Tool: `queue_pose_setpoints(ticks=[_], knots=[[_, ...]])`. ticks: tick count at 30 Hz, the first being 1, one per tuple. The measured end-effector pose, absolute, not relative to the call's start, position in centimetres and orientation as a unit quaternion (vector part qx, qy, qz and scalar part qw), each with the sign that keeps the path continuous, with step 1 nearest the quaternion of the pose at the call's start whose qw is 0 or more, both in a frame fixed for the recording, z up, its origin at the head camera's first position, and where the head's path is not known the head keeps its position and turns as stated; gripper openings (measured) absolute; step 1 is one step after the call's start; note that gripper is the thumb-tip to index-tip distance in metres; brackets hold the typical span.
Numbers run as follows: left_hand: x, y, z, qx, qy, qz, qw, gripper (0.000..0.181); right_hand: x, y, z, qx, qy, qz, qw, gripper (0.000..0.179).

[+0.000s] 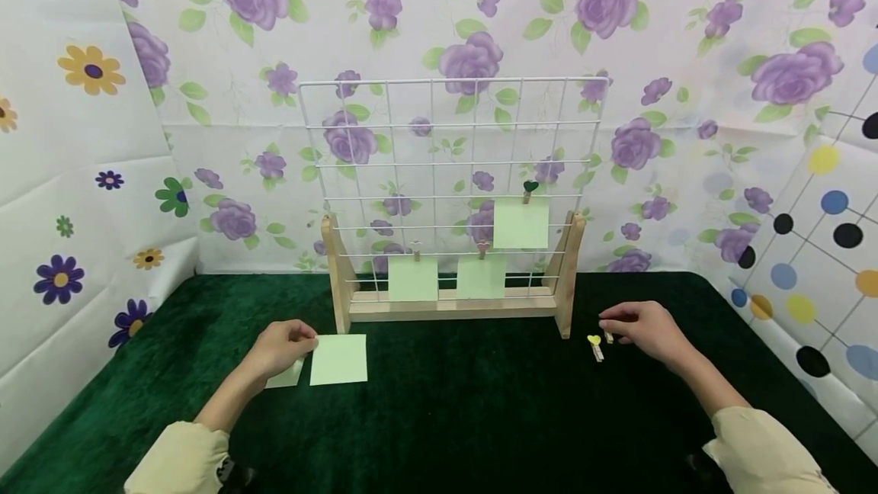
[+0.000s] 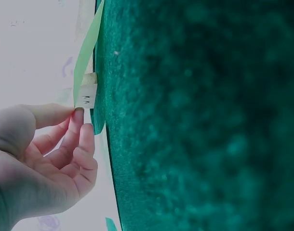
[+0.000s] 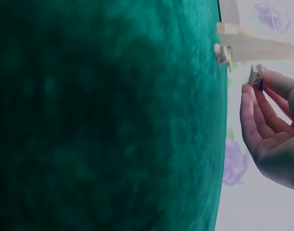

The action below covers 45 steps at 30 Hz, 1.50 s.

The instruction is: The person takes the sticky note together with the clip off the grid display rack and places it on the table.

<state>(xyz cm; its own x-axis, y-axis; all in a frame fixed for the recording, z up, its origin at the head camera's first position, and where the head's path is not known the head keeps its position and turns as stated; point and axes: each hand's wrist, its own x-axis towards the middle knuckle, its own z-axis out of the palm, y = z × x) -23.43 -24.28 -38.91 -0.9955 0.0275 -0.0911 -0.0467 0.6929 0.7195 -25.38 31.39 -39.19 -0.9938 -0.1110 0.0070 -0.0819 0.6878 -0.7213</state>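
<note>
Between thumb and fingertip, my left hand pinches a corner of a pale green paper square. The left wrist view shows this paper edge-on, raised above the cloth. Another green square lies partly hidden beneath that hand. At the right, my right hand pinches a small wooden clothespin, its body mostly covered by the fingers. A clothespin with a yellow heart lies on the cloth just left of those fingers.
A white wire grid stands in a wooden base at the back. Clothespins hold three green squares on it: upper right, lower left and lower middle. Dark green cloth covers the table; patterned sheets surround it.
</note>
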Motion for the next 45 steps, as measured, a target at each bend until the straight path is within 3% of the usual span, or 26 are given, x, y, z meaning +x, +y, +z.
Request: queue_pose_setpoints(ticks=[13, 26, 45], knots=[[-23.4, -24.2, -38.8, -0.008, 0.927, 0.372, 0.046, 0.018, -25.5, 33.1, -40.1, -0.032, 0.908, -0.41, 0.079, 0.03], [-23.6, -24.5, -39.1, -0.001, 0.931, 0.363, 0.045, 0.018, -25.4, 33.0, -40.3, -0.041, 0.913, -0.396, 0.088, 0.027], [-23.4, -24.4, -38.8, -0.007, 0.924, 0.379, 0.045, 0.03, -25.4, 33.1, -39.9, -0.026, 0.912, -0.399, 0.086, 0.043]])
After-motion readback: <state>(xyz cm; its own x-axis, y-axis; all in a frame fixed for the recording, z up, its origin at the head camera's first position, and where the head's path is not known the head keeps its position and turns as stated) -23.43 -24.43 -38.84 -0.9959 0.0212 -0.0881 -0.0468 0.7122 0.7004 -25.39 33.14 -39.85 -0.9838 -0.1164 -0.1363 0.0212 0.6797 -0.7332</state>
